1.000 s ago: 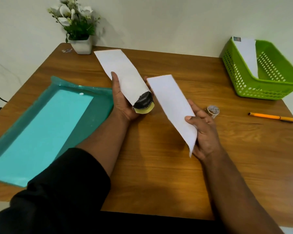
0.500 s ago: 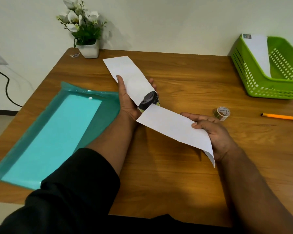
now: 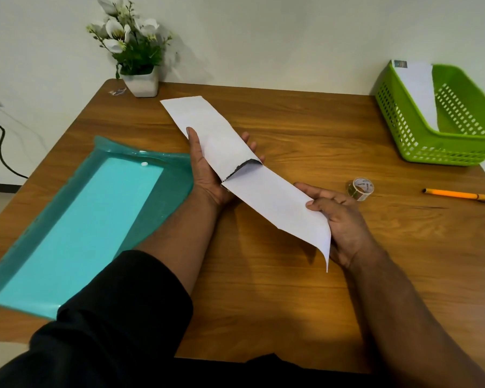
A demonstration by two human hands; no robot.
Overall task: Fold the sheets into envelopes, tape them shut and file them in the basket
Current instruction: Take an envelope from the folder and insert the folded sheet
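My left hand (image 3: 205, 175) holds a long white envelope (image 3: 207, 130) above the table's middle, its dark open mouth facing right. My right hand (image 3: 342, 219) grips a folded white sheet (image 3: 275, 203) by its near end. The sheet's far end sits at the envelope's mouth, just inside it. At the far right stands the green basket (image 3: 443, 147), with one white envelope (image 3: 419, 88) leaning inside. A small roll of clear tape (image 3: 361, 188) lies on the wood just right of my right hand.
A teal plastic folder (image 3: 81, 219) lies flat on the left of the wooden table. An orange pen (image 3: 459, 194) rests near the right edge. A white pot of flowers (image 3: 135, 51) stands at the back left, and a black cable (image 3: 0, 141) hangs off the left.
My right hand swung the folded sheet from upright to level and brought its far end into the envelope's mouth. The left hand stayed about where it was, still holding the envelope.
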